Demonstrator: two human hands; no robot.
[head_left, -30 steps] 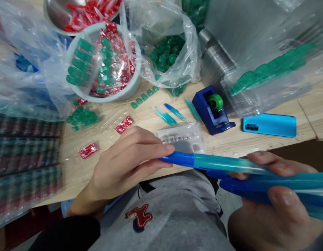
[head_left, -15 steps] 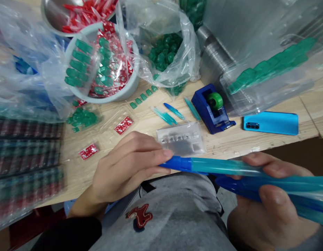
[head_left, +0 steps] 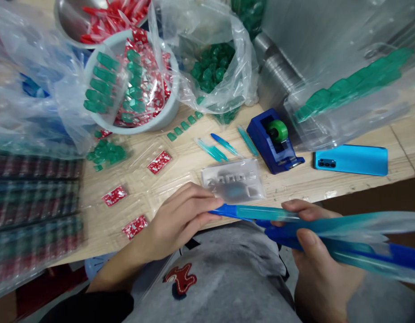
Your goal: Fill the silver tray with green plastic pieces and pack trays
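Observation:
In the head view, my left hand pinches the blue end of a teal pen-shaped plastic stick. That stick runs across to my right hand, whose thumb and fingers close on a bunch of similar blue and teal sticks. The bunch points out past the right edge of the picture. Just beyond my hands lies a clear moulded plastic tray with small hollows. A few more teal sticks rest on the table behind it.
A blue tape dispenser and a blue phone are at the right. Behind stand a pail of red packets and a bag of green pieces. Stacked filled packs line the left. Red packets sit in clear trays.
Both hands have shifted: the left a little to the right, the right leftward with its bunch. They are now closer together. Another red packet shows beside my left forearm.

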